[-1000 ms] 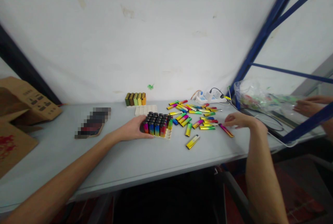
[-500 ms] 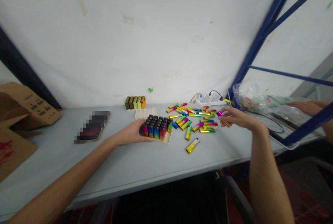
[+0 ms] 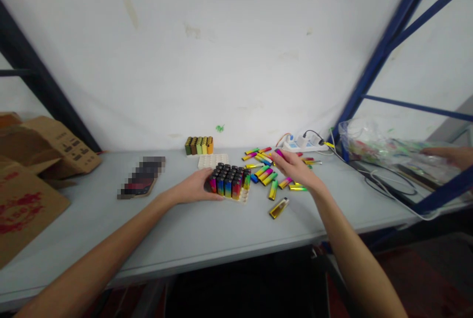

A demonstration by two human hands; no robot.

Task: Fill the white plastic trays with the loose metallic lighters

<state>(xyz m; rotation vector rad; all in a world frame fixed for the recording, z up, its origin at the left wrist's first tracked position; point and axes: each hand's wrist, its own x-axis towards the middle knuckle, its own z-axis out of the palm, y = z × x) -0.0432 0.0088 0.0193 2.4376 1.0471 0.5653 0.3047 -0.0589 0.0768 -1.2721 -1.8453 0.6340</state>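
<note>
My left hand (image 3: 194, 186) is closed round the left side of a white tray (image 3: 243, 197), thumb in front and fingers behind. Upright lighters (image 3: 228, 180) with black tops and shiny rainbow bodies fill most of that tray; some holes at its right edge show bare. Above the loose pile, my right hand (image 3: 293, 167) pinches a purple metallic lighter (image 3: 278, 152), much of it hidden by the fingers. Beneath and left of this hand lie several loose shiny lighters (image 3: 265, 175) in yellow, green and pink. A single gold lighter (image 3: 279, 208) rests nearer the table's front edge.
Behind the tray are an unfilled white tray (image 3: 213, 161) and a block of green-to-orange lighters (image 3: 199, 145). A blurred-out phone (image 3: 142, 177) and cardboard boxes (image 3: 33, 195) are at left. At right are a power strip (image 3: 301, 143), cables, blue frame (image 3: 384, 57) and another person's hand (image 3: 449, 155).
My right hand has moved left from the pile's right end, carrying the purple lighter towards the tray. My left hand keeps its hold. The view has shifted slightly.
</note>
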